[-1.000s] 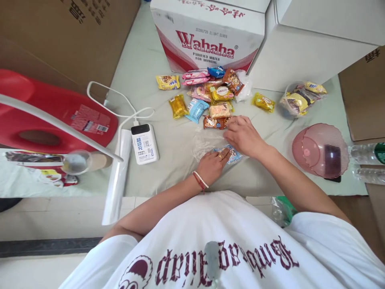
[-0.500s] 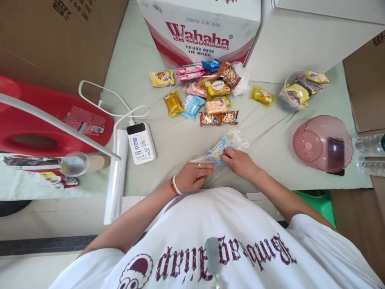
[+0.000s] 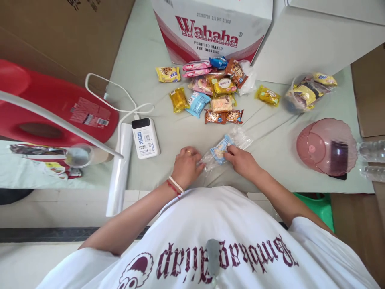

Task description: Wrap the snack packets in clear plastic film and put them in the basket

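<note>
I saw the right hand gripping a blue packet — to its left, the left hand pinched clear plastic.

We are indoors at a cloth-covered table, in a home or perhaps a storeroom; we cannot tell which. Beyond our right hand's grip we see a Wahaha water carton and a plain white box. Well left of the grip are a brown cardboard box, a red jug and a cabled power bank. Right of it are clear bottles; on our side, tiled floor and a green plastic stool.
</note>
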Available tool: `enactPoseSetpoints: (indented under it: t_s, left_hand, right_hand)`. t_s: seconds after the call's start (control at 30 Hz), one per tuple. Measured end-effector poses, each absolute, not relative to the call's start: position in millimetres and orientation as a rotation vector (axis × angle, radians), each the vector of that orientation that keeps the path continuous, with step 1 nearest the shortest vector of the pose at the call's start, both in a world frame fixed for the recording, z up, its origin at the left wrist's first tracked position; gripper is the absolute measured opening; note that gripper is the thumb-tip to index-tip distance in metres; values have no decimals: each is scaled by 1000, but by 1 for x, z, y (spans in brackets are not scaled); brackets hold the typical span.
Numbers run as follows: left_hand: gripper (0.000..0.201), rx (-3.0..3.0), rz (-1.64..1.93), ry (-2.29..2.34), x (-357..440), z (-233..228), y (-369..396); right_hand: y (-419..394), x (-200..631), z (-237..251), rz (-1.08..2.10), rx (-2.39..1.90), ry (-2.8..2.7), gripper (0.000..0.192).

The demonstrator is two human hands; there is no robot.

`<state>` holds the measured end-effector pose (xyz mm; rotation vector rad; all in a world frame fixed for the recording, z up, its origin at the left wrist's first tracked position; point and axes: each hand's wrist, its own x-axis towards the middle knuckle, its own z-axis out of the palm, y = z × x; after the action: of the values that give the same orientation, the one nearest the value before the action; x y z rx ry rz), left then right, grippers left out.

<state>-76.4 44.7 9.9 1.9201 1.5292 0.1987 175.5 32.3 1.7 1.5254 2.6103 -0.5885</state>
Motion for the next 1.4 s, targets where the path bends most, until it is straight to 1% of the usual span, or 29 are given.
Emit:
enactPoseSetpoints:
  t_s: [0.1, 0.17, 0.2, 0.3, 0.4, 0.43, 0.47, 0.5, 0.53, 0.57, 0.6, 0.63, 0.67, 0.7, 0.73, 0.77, 0.8, 0.83, 0.87, 0.93, 1.0, 1.1, 1.23, 1.27, 1.33, 1.4]
  left_hand:
    - [20, 1524, 371, 1367, -76, 29, 39]
    - [27, 1295, 504, 1229, -61, 35, 47]
    - [27, 1257, 549, 1186, -50, 33, 54]
    - [25, 1450, 531, 1203, -13, 20, 74]
    - [29, 1929, 366, 1305, 12, 7, 82]
    - [29, 2066, 311, 1317, 17, 5, 82]
    - [29, 2168, 267, 1322, 20, 5, 81]
    - [30, 2234, 239, 1332, 21, 5, 79]
    - [30, 2269, 224, 1352, 22, 6, 77]
    - [27, 2280, 218, 1390, 23, 7, 76]
    - [25, 2274, 218, 1433, 23, 7, 75]
    - [26, 2255, 223, 1482, 23, 7, 74]
    - [34, 2226, 239, 1537, 23, 6, 75]
    - [46, 2191, 263, 1593, 22, 4, 76]
    - [58, 2156, 287, 1641, 21, 2, 77]
    - [65, 2128, 303, 1678, 21, -1, 78]
    - [67, 2109, 310, 1706, 20, -4, 79]
    - [63, 2103, 304, 1720, 19, -6, 80]
    - [55, 2110, 289, 1721, 18, -8, 80]
    - [40, 2132, 246, 1701, 18, -9, 81]
    - [36, 2114, 207, 1681, 18, -9, 82]
    - [30, 1998, 190, 1630, 17, -8, 87]
    - [17, 1624, 368, 1433, 4, -5, 96]
    - [16, 1463, 430, 1347, 0, -3, 97]
    - [22, 1139, 543, 1198, -6, 5, 94]
    - [28, 912, 646, 1110, -9, 16, 87]
  right_hand:
    - [33, 173, 0, -631, 1556, 2598, 27]
    - [34, 171, -3, -667, 1567, 2608, 28]
    - [34, 170, -4, -691, 1586, 2608, 29]
    - [32, 173, -8, -828, 1689, 2624, 31]
    - [30, 185, -8, -1193, 1734, 2705, 29]
    - [30, 191, -7, -1316, 1810, 2689, 28]
    - [31, 196, -6, -1375, 1977, 2637, 28]
    - [33, 200, -6, -1339, 2217, 2551, 28]
    - [37, 204, -7, -1199, 2480, 2441, 30]
    - [41, 208, -8, -990, 2705, 2327, 35]
    - [46, 210, -11, -776, 2846, 2232, 43]
    - [52, 211, -14, -624, 2886, 2174, 52]
    - [57, 212, -17, -561, 2856, 2149, 57]
    - [63, 212, -20, -573, 2790, 2145, 54]
    - [67, 212, -21, -627, 2721, 2153, 44]
    - [70, 211, -21, -696, 2659, 2176, 32]
    - [71, 210, -20, -756, 2616, 2214, 22]
    - [71, 209, -16, -797, 2600, 2262, 15]
    - [70, 207, -12, -819, 2609, 2309, 13]
    - [63, 199, 0, -835, 2619, 2400, 14]
    - [53, 187, 10, -837, 2531, 2497, 19]
    - [37, 163, 15, -837, 2288, 2636, 29]
    - [25, 146, 7, -861, 2179, 2843, 42]
    - [23, 146, 6, -855, 2181, 2898, 43]
    - [22, 147, 2, -812, 2214, 2949, 44]
    - [21, 150, -1, -766, 2261, 2905, 51]
